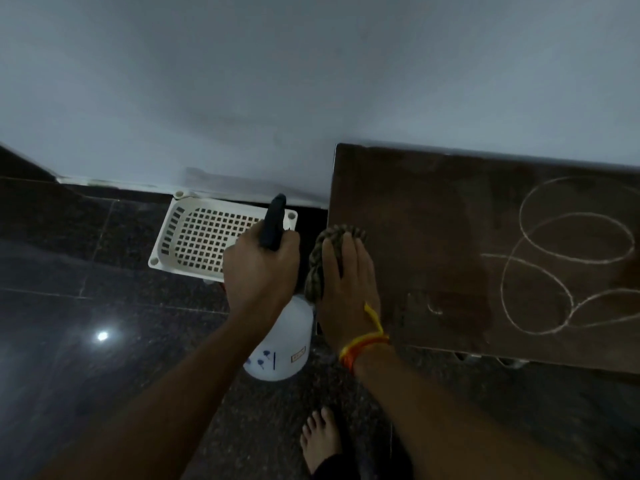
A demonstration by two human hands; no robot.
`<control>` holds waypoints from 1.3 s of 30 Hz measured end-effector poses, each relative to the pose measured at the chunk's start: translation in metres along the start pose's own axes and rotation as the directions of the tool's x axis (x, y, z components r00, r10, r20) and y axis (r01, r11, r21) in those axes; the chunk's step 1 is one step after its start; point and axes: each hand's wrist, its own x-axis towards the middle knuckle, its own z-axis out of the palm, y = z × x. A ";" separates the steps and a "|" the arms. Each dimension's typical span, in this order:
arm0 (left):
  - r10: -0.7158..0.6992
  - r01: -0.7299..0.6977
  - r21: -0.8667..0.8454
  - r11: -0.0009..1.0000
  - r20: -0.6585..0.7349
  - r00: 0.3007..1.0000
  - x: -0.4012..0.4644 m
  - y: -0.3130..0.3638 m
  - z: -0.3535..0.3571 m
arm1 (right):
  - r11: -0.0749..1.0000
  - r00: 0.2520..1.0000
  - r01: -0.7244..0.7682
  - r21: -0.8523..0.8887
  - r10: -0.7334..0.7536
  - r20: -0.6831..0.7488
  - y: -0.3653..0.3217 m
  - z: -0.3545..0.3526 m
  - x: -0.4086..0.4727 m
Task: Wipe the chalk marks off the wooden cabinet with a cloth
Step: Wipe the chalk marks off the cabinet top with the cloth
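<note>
The dark wooden cabinet (433, 209) fills the right side, seen from above. White chalk marks (568, 258), looping ovals, cover its right part; a faint small mark sits near the front edge. The left part looks darker and damp. My right hand (346, 285) presses flat on a bunched striped cloth (329, 251) at the cabinet's left edge. My left hand (259, 268) grips the dark handle of a white spray bottle (280, 344), held upright just left of the cabinet.
A white perforated plastic basket (207, 233) lies on the dark polished floor (86, 306) against the pale wall (277, 81). A bare foot (320, 441) stands below the cabinet's front edge. An orange and yellow thread is tied round my right wrist.
</note>
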 end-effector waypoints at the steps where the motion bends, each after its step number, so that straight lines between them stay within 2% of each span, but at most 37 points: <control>1: -0.008 0.008 -0.002 1.000 -0.001 1.000 -0.001 -0.001 -0.001 | 1.000 1.000 0.017 0.002 -0.017 0.026 -0.003 0.000 -0.018; 4: -0.026 0.026 0.005 1.000 0.006 1.000 -0.004 0.005 -0.002 | 0.998 0.997 0.058 0.011 -0.059 0.058 -0.002 -0.004 -0.050; 7: -0.015 0.015 0.008 1.000 0.013 1.000 -0.009 0.012 0.000 | 0.998 0.997 0.067 0.007 -0.067 0.046 0.011 -0.008 -0.046; 12: -0.017 0.018 -0.010 1.000 0.027 0.999 -0.017 0.010 0.007 | 0.998 0.998 -0.043 -0.043 0.044 0.040 0.048 -0.022 -0.058; 16: -0.001 0.002 -0.017 1.000 0.025 1.000 -0.027 0.012 0.014 | 0.997 0.998 -0.060 -0.056 0.061 0.033 0.047 -0.022 -0.058; 20: -0.010 0.011 -0.027 1.000 0.029 1.000 -0.027 0.011 0.018 | 1.000 1.000 0.014 -0.027 -0.014 0.003 0.039 -0.018 -0.012; 23: -0.001 0.001 -0.007 1.000 0.027 1.000 -0.019 0.008 0.019 | 1.000 1.000 -0.018 -0.009 0.017 -0.009 0.038 -0.016 0.034; 30: -0.052 0.053 -0.016 0.998 0.016 0.999 0.008 0.019 0.019 | 0.998 0.998 0.034 -0.056 -0.036 -0.044 0.039 -0.012 0.003; 36: 0.014 -0.014 -0.001 1.000 0.004 1.000 0.041 0.028 0.029 | 0.998 0.998 -0.001 -0.056 -0.002 -0.061 0.046 -0.007 0.092; 39: 0.005 -0.005 -0.012 1.000 -0.001 1.000 0.055 0.030 0.035 | 0.998 0.997 -0.025 -0.059 0.020 -0.078 0.045 -0.004 0.102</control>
